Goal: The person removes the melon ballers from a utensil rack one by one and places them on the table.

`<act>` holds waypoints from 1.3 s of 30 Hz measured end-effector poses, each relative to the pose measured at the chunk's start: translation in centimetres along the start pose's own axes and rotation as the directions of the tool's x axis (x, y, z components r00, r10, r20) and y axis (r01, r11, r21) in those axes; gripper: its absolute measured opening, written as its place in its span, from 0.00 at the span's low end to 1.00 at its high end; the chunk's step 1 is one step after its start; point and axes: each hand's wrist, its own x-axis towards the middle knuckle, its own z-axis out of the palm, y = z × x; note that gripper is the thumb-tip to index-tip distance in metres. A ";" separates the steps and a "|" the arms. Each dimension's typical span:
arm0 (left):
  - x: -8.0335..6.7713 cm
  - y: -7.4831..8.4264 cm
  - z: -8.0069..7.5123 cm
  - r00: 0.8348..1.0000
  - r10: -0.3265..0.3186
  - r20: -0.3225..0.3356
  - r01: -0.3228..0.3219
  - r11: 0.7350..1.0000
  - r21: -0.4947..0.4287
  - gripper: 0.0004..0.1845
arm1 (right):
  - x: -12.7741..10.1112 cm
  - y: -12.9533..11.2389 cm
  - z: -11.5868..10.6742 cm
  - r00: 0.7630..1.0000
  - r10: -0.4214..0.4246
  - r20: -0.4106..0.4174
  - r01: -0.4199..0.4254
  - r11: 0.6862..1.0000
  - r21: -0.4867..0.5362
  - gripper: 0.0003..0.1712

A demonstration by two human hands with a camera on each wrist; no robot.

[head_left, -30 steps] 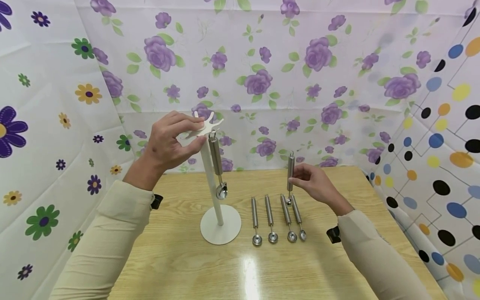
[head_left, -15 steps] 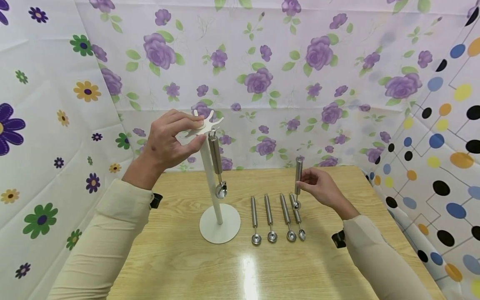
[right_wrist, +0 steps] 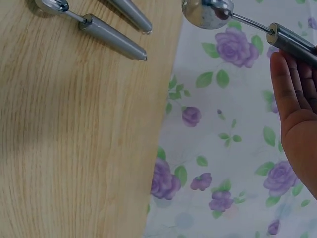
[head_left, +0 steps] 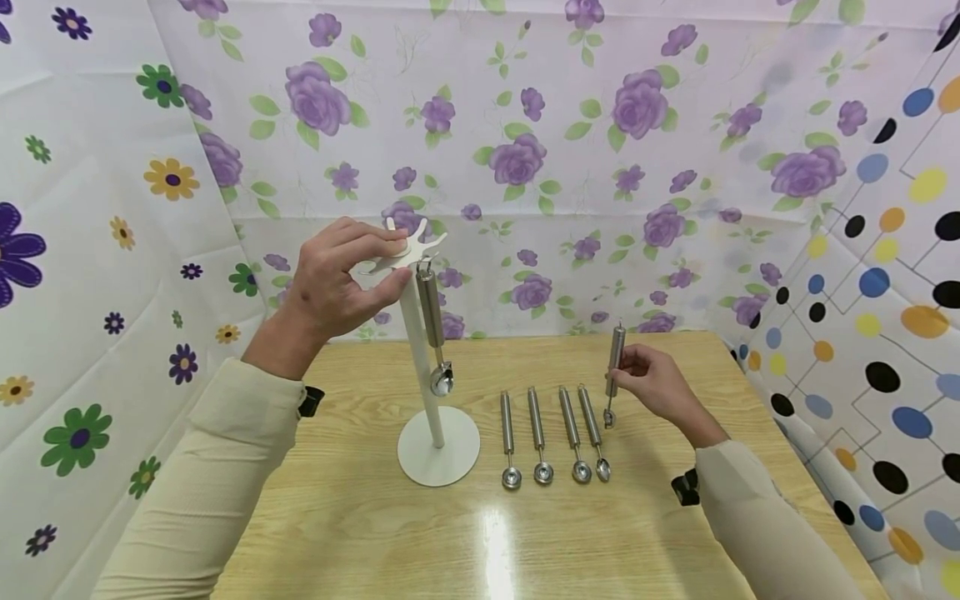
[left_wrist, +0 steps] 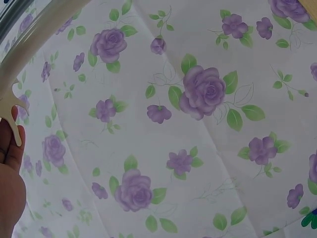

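One scoop [head_left: 434, 333] hangs on the stand [head_left: 420, 350], gripped by the left hand [head_left: 337, 279]; the right hand [head_left: 652, 387] pinches another [head_left: 612, 375]; four [head_left: 555, 433] lie on the table [head_left: 360, 517].

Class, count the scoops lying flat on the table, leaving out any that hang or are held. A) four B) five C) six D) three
A: four scoops lie side by side on the table; a fifth hangs from the stand and the right hand holds a sixth upright.
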 end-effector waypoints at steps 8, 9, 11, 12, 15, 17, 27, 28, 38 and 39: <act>0.0 0.0 0.0 1.000 0.000 0.000 0.000 1.000 -0.001 0.25 | -0.1 1.1 0.1 0.999 0.046 -0.008 -0.046 0.998 0.041 0.17; 0.0 0.0 0.0 1.000 -0.001 -0.001 0.001 1.000 0.000 0.25 | -0.2 1.2 0.1 0.999 0.053 -0.004 -0.053 0.997 0.053 0.18; 0.0 0.0 0.0 1.000 -0.002 -0.004 0.002 1.000 -0.001 0.26 | -0.2 1.3 0.0 0.998 0.062 0.007 -0.062 0.995 0.079 0.20; 0.0 0.0 0.0 1.000 -0.002 -0.006 0.002 1.000 0.000 0.27 | -0.3 1.4 0.0 0.998 0.067 0.014 -0.068 0.993 0.093 0.21; 0.0 -0.1 0.0 1.000 -0.001 -0.010 0.001 1.000 0.003 0.29 | -0.4 1.5 0.0 0.997 0.077 0.027 -0.079 0.990 0.115 0.24; 0.0 -0.1 0.1 1.000 0.000 -0.011 0.000 1.000 0.002 0.30 | -0.5 1.6 -0.1 0.996 0.082 0.032 -0.085 0.990 0.113 0.25; -0.1 -0.1 0.1 1.000 0.000 -0.013 0.000 1.000 -0.008 0.25 | -0.6 2.9 -0.2 0.992 0.097 0.077 -0.101 0.993 0.057 0.28; -0.1 -0.1 0.1 1.000 0.000 -0.014 0.000 1.000 -0.009 0.25 | -0.6 3.0 -0.2 0.992 0.094 0.080 -0.098 0.994 0.054 0.29; -0.1 0.0 0.0 1.000 0.003 -0.005 -0.003 1.000 -0.008 0.24 | -0.8 4.9 0.2 0.992 0.110 0.060 -0.114 0.991 0.069 0.28; -0.1 0.0 0.0 1.000 0.003 -0.006 -0.003 1.000 -0.008 0.24 | -0.8 5.1 0.2 0.992 0.111 0.057 -0.115 0.991 0.072 0.27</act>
